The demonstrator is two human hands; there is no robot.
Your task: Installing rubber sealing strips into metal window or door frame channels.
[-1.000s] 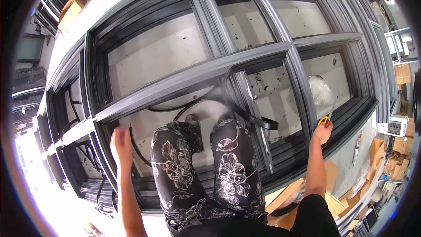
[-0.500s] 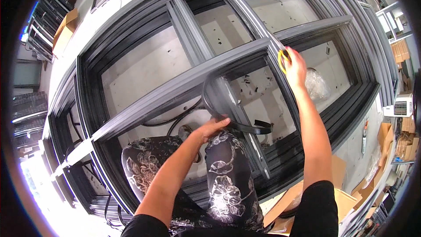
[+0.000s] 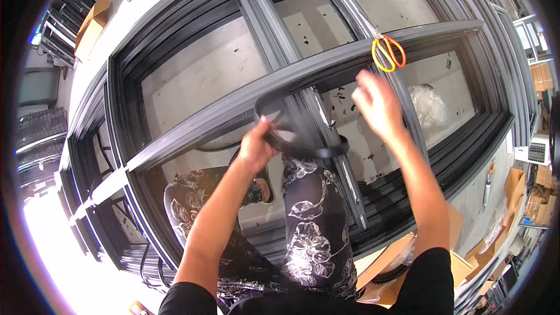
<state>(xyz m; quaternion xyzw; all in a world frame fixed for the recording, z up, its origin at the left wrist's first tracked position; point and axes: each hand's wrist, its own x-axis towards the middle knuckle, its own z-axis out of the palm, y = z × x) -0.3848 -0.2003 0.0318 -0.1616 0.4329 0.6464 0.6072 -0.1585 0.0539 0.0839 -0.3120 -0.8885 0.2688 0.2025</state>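
Note:
My left hand [image 3: 258, 147] is closed on a black rubber strip [image 3: 332, 151], which curls in a loop above my knee, blurred in part. Farther right, my right hand [image 3: 378, 108] hovers with nothing in it, its fingers loosely apart and somewhat blurred. Just beyond its fingertips, scissors [image 3: 398, 52] with yellow and orange handles rest on a bar of the dark grey metal frame [image 3: 315, 69]. This large frame, divided by crossbars, lies stacked on others below and around both hands.
Crumpled clear plastic [image 3: 429, 107] lies inside a right-hand opening of the frames. Black scraps dot the pale floor [image 3: 204, 76]. A tube [image 3: 487, 185] and cardboard [image 3: 513, 195] lie at the right. An open cardboard box [image 3: 379, 268] stands beside my right elbow.
My right hand has let go of the scissors, leaving them on the frame, and has drawn back toward me. My left hand has moved up and left with the black strip.

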